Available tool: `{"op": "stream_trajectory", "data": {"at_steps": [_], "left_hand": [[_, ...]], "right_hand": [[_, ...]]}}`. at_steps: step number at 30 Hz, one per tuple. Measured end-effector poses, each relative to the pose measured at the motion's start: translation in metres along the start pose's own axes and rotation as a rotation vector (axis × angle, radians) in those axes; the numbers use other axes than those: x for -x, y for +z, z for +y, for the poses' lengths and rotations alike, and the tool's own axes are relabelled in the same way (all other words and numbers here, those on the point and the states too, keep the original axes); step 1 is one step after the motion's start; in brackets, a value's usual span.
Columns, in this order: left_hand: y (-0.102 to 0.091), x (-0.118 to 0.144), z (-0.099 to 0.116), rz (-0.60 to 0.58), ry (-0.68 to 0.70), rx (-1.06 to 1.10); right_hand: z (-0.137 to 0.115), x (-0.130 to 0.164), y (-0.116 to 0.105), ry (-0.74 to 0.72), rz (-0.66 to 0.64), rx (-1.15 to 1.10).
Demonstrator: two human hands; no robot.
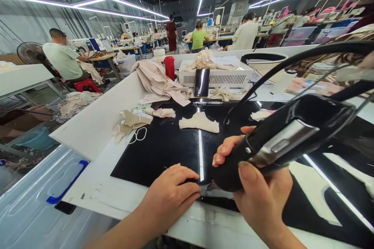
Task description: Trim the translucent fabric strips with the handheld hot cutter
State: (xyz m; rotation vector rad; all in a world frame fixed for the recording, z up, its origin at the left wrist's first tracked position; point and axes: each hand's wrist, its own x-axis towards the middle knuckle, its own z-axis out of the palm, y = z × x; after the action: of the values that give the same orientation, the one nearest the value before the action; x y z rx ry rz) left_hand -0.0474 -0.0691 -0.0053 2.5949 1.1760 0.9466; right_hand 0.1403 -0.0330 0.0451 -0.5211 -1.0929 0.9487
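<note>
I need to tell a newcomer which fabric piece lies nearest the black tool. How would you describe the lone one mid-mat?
Start at the glossy black mat covering the white worktable. Near its middle, beyond the right hand holding a black handheld tool, lies a flat cream fabric piece. Unlike the heaped beige cloths behind, it lies alone, flat.

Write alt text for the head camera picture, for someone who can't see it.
The person's right hand grips a black handheld tool with a cord over a glossy black work surface, while the left hand rests on that surface. Beige fabric pieces lie beyond; other people sit at tables behind.
</note>
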Motion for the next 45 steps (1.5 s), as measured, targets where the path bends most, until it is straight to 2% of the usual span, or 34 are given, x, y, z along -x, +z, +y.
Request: {"op": "stream_trajectory", "data": {"at_steps": [5,10,17,32,45], "left_hand": [[-0.004,0.004,0.001,-0.024,-0.021,0.015],[-0.001,-0.001,0.005,-0.014,-0.125,0.014],[0.003,-0.003,0.007,0.009,-0.143,0.022],[-0.002,0.002,0.01,-0.031,-0.052,-0.05],[-0.008,0.012,0.006,0.047,0.062,-0.18]], "right_hand": [[0.0,-0.001,0.0,-0.008,-0.005,-0.014],[-0.001,-0.001,0.0,0.004,-0.004,-0.003],[-0.002,-0.002,0.004,-0.019,0.002,0.003],[-0.008,-0.002,0.014,-0.013,-0.005,-0.013],[-0.006,0.001,0.011,-0.001,-0.012,-0.024]]}}
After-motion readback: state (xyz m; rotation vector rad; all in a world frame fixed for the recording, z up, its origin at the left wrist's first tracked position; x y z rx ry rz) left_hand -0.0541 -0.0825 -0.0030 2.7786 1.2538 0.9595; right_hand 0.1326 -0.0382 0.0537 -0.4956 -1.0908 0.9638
